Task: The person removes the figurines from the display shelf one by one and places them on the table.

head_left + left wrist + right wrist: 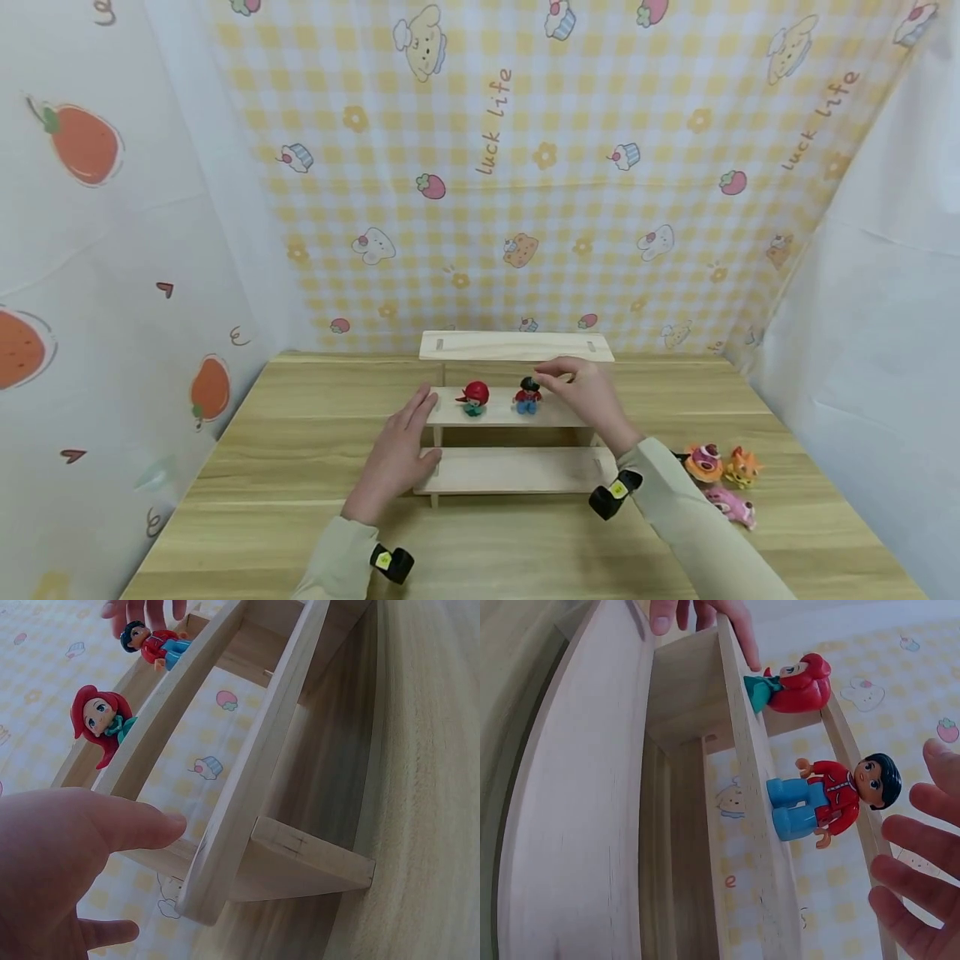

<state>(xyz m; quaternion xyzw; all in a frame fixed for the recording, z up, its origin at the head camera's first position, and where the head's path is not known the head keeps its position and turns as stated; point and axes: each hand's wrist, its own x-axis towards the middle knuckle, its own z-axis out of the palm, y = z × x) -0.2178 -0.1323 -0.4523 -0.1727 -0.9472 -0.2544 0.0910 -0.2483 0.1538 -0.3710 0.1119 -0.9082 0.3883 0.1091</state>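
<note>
A toy figure with black hair, a red jacket and blue trousers (527, 397) sits on the middle board of a wooden tiered shelf (510, 475). To its left sits a red-haired mermaid-like figure (475, 392) in green. My right hand (588, 396) is beside the black-haired figure's head; the right wrist view shows its fingers (922, 840) spread and apart from the figure. My left hand (397, 454) rests at the shelf's left end with its fingers extended along it. In the left wrist view its thumb (146, 825) lies out straight beside the boards.
Right of the shelf, on the wooden table (300, 450), lie an orange-and-purple toy (703, 463), an orange toy with pointed ears (742, 468) and a pink toy (733, 508). A yellow checked cloth (525, 200) hangs behind the table. White cloths flank both sides.
</note>
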